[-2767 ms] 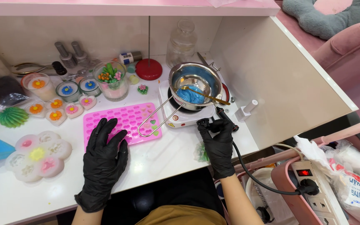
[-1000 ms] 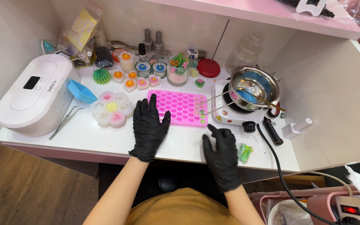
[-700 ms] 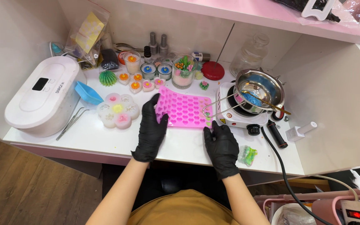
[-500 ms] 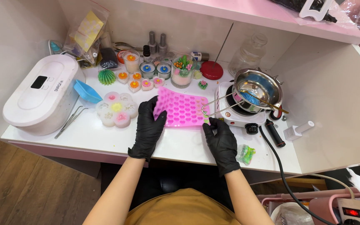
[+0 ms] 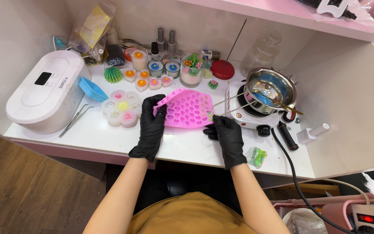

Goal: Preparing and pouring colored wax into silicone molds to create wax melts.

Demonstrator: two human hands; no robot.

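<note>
A pink silicone mould with heart-shaped cavities (image 5: 188,112) is lifted off the white worktop (image 5: 109,139) and tilted, its left edge raised. My left hand (image 5: 151,126), in a black glove, grips that left edge. My right hand (image 5: 224,134), also gloved in black, holds the mould's lower right corner. Just right of the mould a steel pot with blue melted wax (image 5: 270,87) stands on a small white hot plate (image 5: 248,113).
A white lidded machine (image 5: 44,96) sits at the left with tweezers (image 5: 75,119) and a flower-shaped mould (image 5: 121,108) beside it. Small decorated candles (image 5: 152,74), bottles and a red lid (image 5: 222,69) line the back. A green wax piece (image 5: 256,156) lies near the front edge, and a black cable (image 5: 291,171) runs off it.
Both hands went from resting flat on the worktop to gripping the pink mould, and they have lifted and tilted it. The camera moved closer.
</note>
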